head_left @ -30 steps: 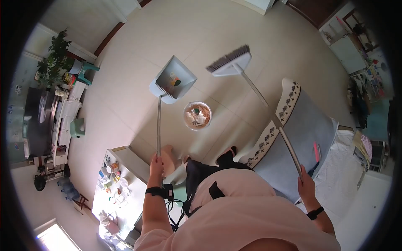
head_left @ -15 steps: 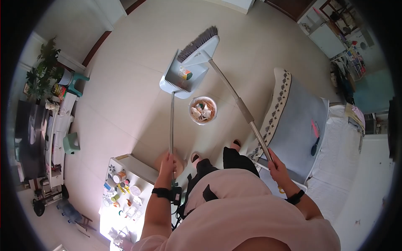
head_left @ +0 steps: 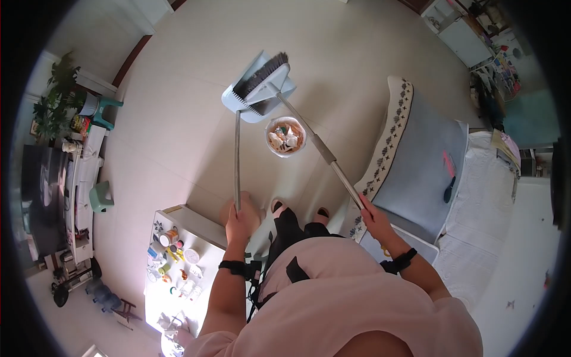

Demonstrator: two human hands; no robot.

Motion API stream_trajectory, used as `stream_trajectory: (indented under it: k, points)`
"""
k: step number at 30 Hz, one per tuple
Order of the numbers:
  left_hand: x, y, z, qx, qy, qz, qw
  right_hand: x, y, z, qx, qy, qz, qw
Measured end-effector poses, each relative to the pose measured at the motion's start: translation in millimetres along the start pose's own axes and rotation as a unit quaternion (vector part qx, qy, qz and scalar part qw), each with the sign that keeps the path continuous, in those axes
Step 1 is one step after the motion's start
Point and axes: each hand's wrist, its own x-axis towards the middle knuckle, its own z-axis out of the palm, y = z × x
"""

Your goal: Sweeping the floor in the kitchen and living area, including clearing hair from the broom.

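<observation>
My left hand (head_left: 237, 225) is closed round the upper end of the long metal handle of a pale blue dustpan (head_left: 278, 110). In my right hand (head_left: 373, 218) I grip the handle of a broom (head_left: 269, 84) with a pale blue head and grey bristles. The broom head lies over the dustpan's tray and hides most of what may be inside it. Just nearer to me than the dustpan stands a round waste bin (head_left: 285, 137) with a pale rim, holding crumpled white scraps and other litter.
A white table (head_left: 205, 223) with jars and small items stands at my near left. To the right is a grey-covered sofa (head_left: 410, 160) with a patterned edge, a pink-and-dark brush lying on it. A green stool (head_left: 102, 197) and a plant (head_left: 59, 98) are farther left.
The broom head has swung left and down from the dustpan's far edge to over its tray, covering the colourful scrap seen there before. Both hands have shifted slightly left.
</observation>
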Motion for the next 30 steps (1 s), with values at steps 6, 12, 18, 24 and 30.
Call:
stream_trajectory:
  k: [6, 12, 18, 24, 30]
  points:
    - [-33, -6, -22, 0.139, 0.008, -0.034, 0.990, -77, 12, -50, 0.198, -0.081, 0.217, 0.952]
    - [-70, 19, 16, 0.254, 0.115, 0.067, 0.958, -135, 55, -74, 0.241, -0.091, 0.286, 0.923]
    - [-98, 35, 43, 0.258, 0.051, 0.065, 0.963, -165, 91, -71, 0.307, -0.112, 0.340, 0.882]
    - [-125, 29, 40, 0.162, 0.055, 0.067, 0.983, -160, 91, -86, 0.377, -0.139, 0.351, 0.846]
    - [-135, 10, 44, 0.118, 0.074, 0.059, 0.989, -138, 90, -95, 0.458, -0.188, 0.326, 0.805]
